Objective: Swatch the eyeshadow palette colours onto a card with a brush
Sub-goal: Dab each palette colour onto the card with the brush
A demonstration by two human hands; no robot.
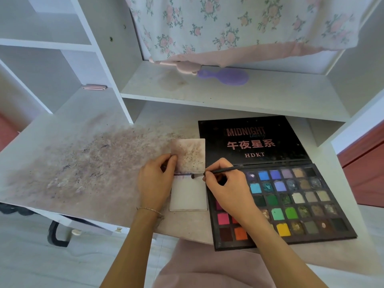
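Pinching a thin dark brush between thumb and curled fingers, the right hand hovers over the left edge of the eyeshadow palette, its wrist crossing the near pans. The brush lies almost level, handle pointing right over the blue pans, bristle tip touching the top of the white card where a smear of purple and pink already runs along the edge. The card lies flat on the desk, just left of the palette and touching its side. The left hand, a thin bracelet on its wrist, rests at the card's upper left corner; its thumb and curled fingers grip the left edge of a stained flap that stands up from the card's far edge, speckled with dark powder. The palette lies open on the right of the desk, rows of bright pans near, its black lid flat beyond them with pink lettering. Left of the card the desk top is widely dusted with pinkish-brown powder. Farther back, on a raised white shelf, a purple hairbrush lies beside a pink object that I cannot identify, half under a floral cloth hanging down. At the far left a small pink item sits by the shelf upright
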